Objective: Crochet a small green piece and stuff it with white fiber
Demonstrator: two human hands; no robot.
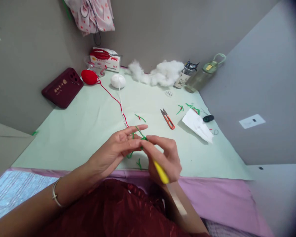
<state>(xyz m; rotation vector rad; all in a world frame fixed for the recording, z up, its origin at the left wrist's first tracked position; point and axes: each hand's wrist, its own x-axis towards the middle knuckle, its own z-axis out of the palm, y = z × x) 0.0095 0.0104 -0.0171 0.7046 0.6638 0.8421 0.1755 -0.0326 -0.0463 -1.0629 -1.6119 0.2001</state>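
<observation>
My left hand (pixel 118 144) pinches a small piece of green yarn work (pixel 143 138) between thumb and fingers, with a green strand running over its raised index finger. Closed round a crochet hook with a yellow handle (pixel 161 171), my right hand (pixel 166 158) meets the left at the green yarn. The hook's tip is hidden by the fingers. Loose green yarn (pixel 130 154) hangs below the left hand, and a short green snippet (pixel 139 163) lies near the front edge. A red strand (pixel 115 98) and a white strand lead back from beside the left hand.
Behind are a red yarn ball (pixel 89 77), a white yarn ball (pixel 118 81), white stuffing (pixel 160 73) and a tissue box (pixel 111 64). Orange thread snips (pixel 167 119) and a white paper (pixel 197 125) lie to the right. A bottle (pixel 203 74) and dark red phone (pixel 62 87) flank the table.
</observation>
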